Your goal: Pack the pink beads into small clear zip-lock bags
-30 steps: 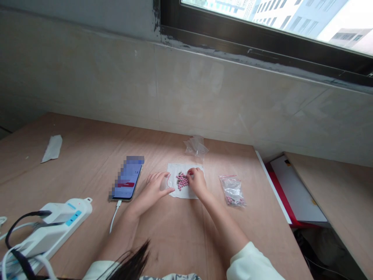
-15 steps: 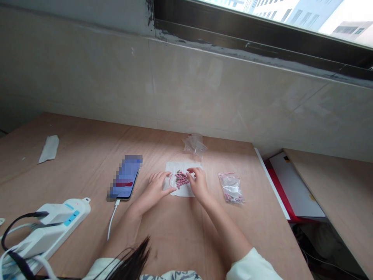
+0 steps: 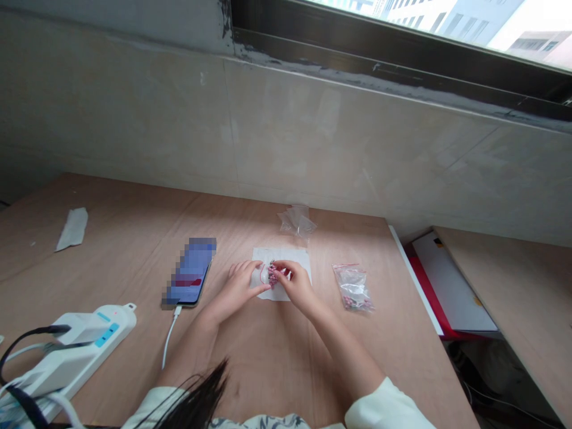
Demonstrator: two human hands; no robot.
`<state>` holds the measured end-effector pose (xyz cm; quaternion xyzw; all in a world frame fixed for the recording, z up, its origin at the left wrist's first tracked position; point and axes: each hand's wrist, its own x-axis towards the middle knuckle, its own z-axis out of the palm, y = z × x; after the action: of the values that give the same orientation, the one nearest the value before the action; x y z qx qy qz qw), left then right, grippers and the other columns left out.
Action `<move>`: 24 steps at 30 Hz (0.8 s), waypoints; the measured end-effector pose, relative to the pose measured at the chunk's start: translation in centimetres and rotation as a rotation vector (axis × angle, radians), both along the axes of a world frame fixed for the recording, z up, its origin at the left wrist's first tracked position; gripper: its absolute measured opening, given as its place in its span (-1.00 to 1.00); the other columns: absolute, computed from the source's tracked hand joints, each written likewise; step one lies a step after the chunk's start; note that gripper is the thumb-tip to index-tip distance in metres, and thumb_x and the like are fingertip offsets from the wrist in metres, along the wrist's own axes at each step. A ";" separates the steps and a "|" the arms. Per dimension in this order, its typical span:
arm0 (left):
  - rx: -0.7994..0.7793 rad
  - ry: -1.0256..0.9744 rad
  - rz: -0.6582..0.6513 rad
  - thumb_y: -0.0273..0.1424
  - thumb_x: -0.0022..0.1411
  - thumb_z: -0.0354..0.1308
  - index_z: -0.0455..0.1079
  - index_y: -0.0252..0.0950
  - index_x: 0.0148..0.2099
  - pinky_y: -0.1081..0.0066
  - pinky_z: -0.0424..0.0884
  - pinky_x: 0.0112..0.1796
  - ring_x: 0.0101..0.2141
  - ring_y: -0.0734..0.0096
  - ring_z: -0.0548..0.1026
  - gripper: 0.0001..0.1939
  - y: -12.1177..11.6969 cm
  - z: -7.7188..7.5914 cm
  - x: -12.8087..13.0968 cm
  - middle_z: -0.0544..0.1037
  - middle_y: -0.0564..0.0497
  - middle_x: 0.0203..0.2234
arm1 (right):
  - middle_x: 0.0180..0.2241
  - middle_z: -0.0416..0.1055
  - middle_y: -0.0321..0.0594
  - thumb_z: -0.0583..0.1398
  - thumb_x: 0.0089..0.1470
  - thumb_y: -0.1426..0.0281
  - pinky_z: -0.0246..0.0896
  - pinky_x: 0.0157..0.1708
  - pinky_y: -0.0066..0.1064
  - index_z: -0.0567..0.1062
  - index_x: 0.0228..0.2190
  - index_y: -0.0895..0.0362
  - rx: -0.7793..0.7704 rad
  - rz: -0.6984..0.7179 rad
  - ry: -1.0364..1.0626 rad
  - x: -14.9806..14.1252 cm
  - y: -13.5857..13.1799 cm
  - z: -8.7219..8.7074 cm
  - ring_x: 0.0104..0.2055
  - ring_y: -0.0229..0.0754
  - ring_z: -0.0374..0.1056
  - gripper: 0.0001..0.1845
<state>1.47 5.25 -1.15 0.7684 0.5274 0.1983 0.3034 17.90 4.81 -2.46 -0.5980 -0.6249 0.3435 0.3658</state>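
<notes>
Right hand [image 3: 297,286] shifted left onto pink beads [image 3: 272,276], grip pinched on them; left hand [image 3: 236,285] open beside.

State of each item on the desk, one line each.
left hand: open, resting on the white sheet's edge
right hand: fingertips at the pink beads
pink beads: clustered on the white sheet
white sheet: flat on the plywood desk
zip bag: lying flat, beads in its lower corner
clear plastic bag: crumpled
phone: screen lit, cable plugged in
power strip: cords plugged in
</notes>
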 end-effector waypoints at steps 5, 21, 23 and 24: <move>0.014 -0.002 0.010 -0.25 -0.03 0.11 0.22 -0.29 -0.11 0.28 0.15 -0.12 -0.13 0.23 0.28 -0.58 -0.1 -0.4 0.0 0.38 -0.06 -0.17 | -0.38 0.35 -0.12 0.07 -0.14 0.55 0.10 -0.26 -0.33 0.41 -0.40 0.19 0.013 -0.127 -0.178 0.8 -1.1 -1.4 -0.29 -0.15 0.21 -0.81; 0.022 0.019 -0.007 -0.24 -0.04 0.12 0.21 -0.31 -0.10 0.25 0.14 -0.11 -0.12 0.21 0.27 -0.56 -0.3 -0.7 0.1 0.38 -0.08 -0.16 | -0.38 0.38 -0.18 0.11 -0.16 0.52 0.12 -0.33 -0.39 0.42 -0.41 0.17 0.025 -0.080 -0.030 -0.4 -1.5 -0.7 -0.38 -0.23 0.23 -0.83; 0.029 0.012 -0.008 -0.24 -0.03 0.11 0.21 -0.30 -0.10 0.26 0.15 -0.12 -0.12 0.22 0.28 -0.57 -0.1 -0.7 0.0 0.38 -0.08 -0.16 | -0.40 0.36 -0.16 0.10 -0.16 0.54 0.11 -0.31 -0.36 0.40 -0.45 0.18 0.022 -0.134 -0.144 0.1 -1.5 -1.5 -0.34 -0.19 0.21 -0.86; 0.031 0.012 -0.010 -0.24 -0.03 0.11 0.21 -0.30 -0.10 0.26 0.15 -0.12 -0.13 0.22 0.28 -0.57 0.0 -0.7 0.0 0.38 -0.08 -0.16 | -0.41 0.35 -0.15 0.10 -0.16 0.55 0.11 -0.30 -0.36 0.40 -0.46 0.19 0.014 -0.136 -0.184 0.3 -1.5 -1.9 -0.33 -0.17 0.20 -0.87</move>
<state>1.43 5.21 -1.82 0.7769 0.5222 0.2003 0.2890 18.22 3.34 -4.33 -0.6653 -0.6163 0.2572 0.3337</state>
